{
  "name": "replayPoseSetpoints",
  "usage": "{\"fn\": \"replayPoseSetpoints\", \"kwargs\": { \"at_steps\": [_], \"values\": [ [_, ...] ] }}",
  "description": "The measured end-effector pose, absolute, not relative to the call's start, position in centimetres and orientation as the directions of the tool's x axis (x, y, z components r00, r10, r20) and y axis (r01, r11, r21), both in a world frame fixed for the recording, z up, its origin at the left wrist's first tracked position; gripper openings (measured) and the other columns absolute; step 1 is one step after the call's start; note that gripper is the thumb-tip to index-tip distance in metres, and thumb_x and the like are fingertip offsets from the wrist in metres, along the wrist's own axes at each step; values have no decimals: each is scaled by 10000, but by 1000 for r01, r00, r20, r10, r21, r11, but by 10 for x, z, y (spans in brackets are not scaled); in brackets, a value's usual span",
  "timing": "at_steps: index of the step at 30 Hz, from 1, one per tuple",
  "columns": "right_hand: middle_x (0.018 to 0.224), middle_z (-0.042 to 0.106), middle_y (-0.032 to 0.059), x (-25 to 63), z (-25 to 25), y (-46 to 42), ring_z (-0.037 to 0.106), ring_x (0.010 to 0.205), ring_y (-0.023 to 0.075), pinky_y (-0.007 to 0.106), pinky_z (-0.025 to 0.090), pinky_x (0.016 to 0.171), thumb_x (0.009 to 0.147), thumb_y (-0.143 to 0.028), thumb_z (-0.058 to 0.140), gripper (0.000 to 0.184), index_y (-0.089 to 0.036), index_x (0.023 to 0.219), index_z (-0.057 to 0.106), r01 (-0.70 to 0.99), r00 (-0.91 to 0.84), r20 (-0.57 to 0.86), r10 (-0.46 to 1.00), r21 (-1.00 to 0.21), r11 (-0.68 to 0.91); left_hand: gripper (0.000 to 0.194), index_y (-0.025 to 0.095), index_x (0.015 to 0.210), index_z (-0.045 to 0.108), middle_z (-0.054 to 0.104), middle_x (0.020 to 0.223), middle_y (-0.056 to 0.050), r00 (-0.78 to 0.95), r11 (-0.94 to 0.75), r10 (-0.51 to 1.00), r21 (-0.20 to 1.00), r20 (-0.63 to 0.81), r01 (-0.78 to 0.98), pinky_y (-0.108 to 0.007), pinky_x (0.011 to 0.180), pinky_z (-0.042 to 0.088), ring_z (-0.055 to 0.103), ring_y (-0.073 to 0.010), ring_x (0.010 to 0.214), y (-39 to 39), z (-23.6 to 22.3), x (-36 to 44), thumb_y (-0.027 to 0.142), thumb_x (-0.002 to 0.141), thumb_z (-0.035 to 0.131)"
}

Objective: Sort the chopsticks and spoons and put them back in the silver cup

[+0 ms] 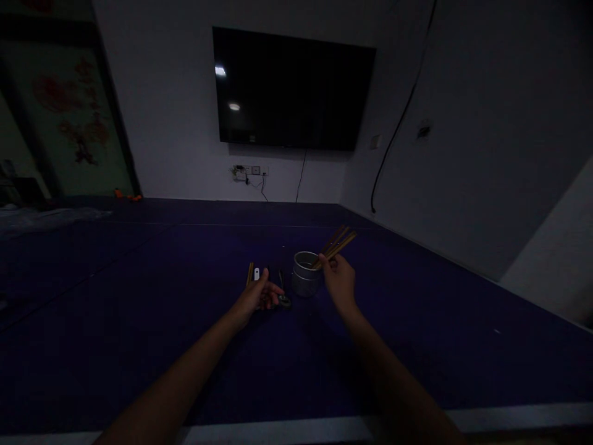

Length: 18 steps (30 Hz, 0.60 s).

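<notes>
My right hand (340,281) is closed on several wooden chopsticks (340,243). They lean up to the right, with their lower ends at the rim of a grey metal cup (304,285). The cup stands upright on the purple surface. Left of it, my left hand (259,295) hovers low with its thumb apart and its fingers loosely bent. Its fingertips are close to a metal spoon (284,301); whether they touch it I cannot tell. Behind this hand lie more wooden chopsticks (250,272) and a white-handled utensil (256,274), both partly hidden.
The purple surface (152,321) stretches to the wall, with a pale edge (278,432) nearest me. A television (291,93) hangs above sockets with loose cables (245,174). Clear plastic sheeting (55,219) lies at the far left, near small orange objects (127,196). The scene is dim.
</notes>
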State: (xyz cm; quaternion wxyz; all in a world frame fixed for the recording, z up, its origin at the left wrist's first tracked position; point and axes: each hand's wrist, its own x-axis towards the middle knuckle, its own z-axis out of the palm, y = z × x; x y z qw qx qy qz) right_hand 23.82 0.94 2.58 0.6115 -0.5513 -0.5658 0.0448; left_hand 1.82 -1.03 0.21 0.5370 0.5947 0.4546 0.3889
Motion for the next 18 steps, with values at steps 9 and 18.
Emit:
{"fn": "replayPoseSetpoints", "kwargs": {
  "at_steps": [9, 18],
  "values": [
    [654, 646, 47, 237, 20, 13, 573, 567, 179, 276, 415, 538, 729, -689, 583, 574, -137, 869, 655, 421, 466, 592, 657, -802, 424, 875, 142, 768, 699, 611, 583, -40, 270, 0, 962, 993, -31, 116, -221, 493, 289, 490, -99, 484, -14, 8, 21, 844, 763, 178],
    [682, 689, 91, 240, 20, 6, 586, 604, 214, 292, 378, 579, 922, -589, 313, 615, -142, 802, 719, 675, 365, 650, 666, -678, 292, 789, 137, 683, 681, 540, 506, -20, 33, -162, 986, 987, 162, -15, -220, 451, 298, 434, -86, 424, -12, 13, 13, 812, 773, 284]
  ]
}}
